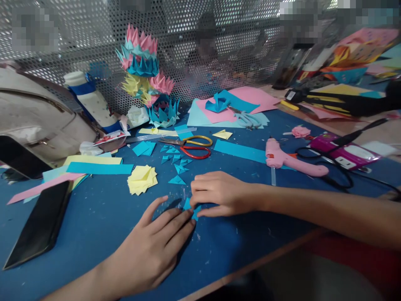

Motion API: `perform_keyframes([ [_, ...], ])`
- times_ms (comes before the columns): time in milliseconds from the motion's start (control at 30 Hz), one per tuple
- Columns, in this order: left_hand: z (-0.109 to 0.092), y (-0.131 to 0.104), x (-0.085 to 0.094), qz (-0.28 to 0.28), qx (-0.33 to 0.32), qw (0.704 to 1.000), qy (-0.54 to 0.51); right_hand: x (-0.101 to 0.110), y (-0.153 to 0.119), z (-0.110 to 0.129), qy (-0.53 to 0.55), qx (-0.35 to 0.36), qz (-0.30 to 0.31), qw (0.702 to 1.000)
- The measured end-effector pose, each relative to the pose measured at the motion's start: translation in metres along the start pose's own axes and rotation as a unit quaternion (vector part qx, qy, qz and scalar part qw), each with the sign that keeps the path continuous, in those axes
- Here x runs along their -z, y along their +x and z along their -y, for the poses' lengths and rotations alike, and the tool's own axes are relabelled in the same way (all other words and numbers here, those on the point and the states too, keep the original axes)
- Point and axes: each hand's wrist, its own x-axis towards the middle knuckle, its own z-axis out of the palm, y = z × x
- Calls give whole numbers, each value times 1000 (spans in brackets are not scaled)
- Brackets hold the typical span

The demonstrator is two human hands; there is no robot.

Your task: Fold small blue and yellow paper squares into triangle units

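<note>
A small piece of folded blue paper (pixel 196 212) is on the table under the fingertips of both hands, largely covered by them. My left hand (pixel 159 238) comes from the lower left, its fingertips pressed together on the paper's near edge while the little finger sticks out; its thumb is hidden. From the right, my right hand (pixel 224 194) bends its fingers over the same paper, thumb low on the near side. Just beyond lie several small blue folded triangles (pixel 177 179) and a stack of yellow paper squares (pixel 142 179).
Scissors (pixel 196 146) with yellow and red handles lie beyond the triangles. A pink glue gun (pixel 291 161) rests at right near a purple power strip (pixel 341 150). At left are a phone (pixel 40 221) and paper strips (pixel 100 168). A folded-paper tower (pixel 163 110) stands behind.
</note>
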Motion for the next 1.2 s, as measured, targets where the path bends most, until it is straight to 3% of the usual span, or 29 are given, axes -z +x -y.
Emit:
perform_keyframes([
  [233,-3,-3,-1,-17,39,999,21,-2,-1,-3,32,-18,-5,999],
  [500,-1,0,2,-14,29,999,-15,-1,1,-4,109,-18,9,994],
  [767,1,2,8,41,16,999,-24,1,-1,-8,73,32,-24,997],
  [1033,-2,-1,2,0,61,998,-4,3,-1,-11,44,69,-39,996],
  [1200,-3,-2,0,-15,104,994,9,3,-2,-9,-13,56,-31,998],
])
